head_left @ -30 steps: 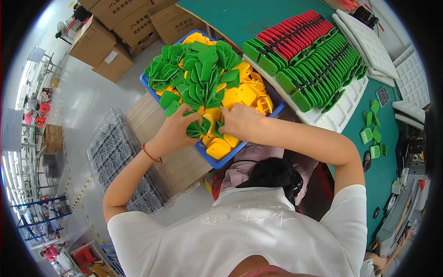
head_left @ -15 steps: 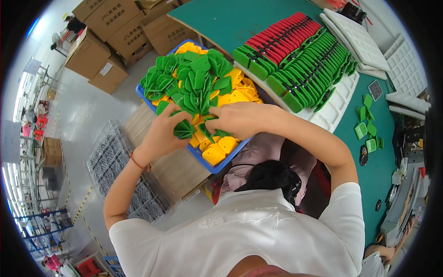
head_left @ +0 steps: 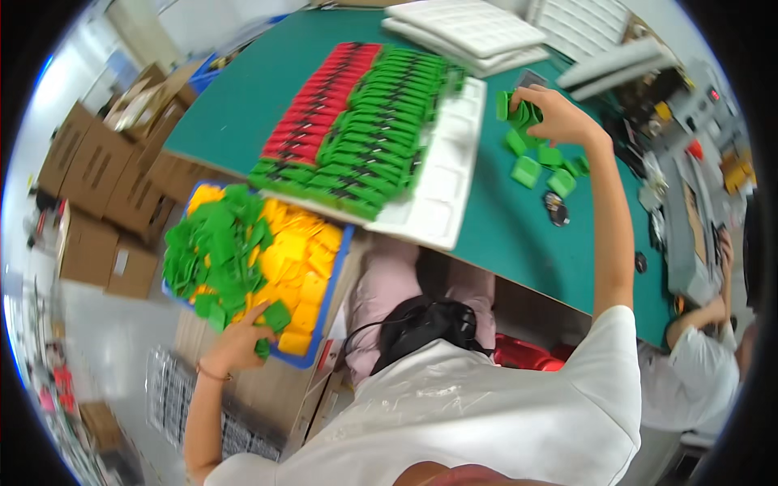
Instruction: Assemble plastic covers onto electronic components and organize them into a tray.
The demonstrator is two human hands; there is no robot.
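Observation:
My right hand [head_left: 559,120] reaches over the green table and grips a small stack of green plastic pieces [head_left: 523,116]. Several loose green pieces [head_left: 527,172] lie on the table just below it. At the near edge of a blue bin [head_left: 349,251], my left hand [head_left: 239,342] has its fingers curled about green plastic pieces [head_left: 276,317]; how many is hidden. Inside the bin, flat green pieces [head_left: 215,243] are heaped on the left and yellow pieces [head_left: 296,251] show on the right.
Rows of red [head_left: 328,101] and green assembled parts [head_left: 385,121] with black fittings stand on a white tray [head_left: 442,186]. White trays [head_left: 466,28] are stacked behind. Cardboard boxes [head_left: 93,166] are at the far left. A co-worker's arm [head_left: 703,317] rests at the right.
My right hand has left the bin and moved right, over the table, carrying green pieces. My left hand stays at the bin. The whole view has swung right.

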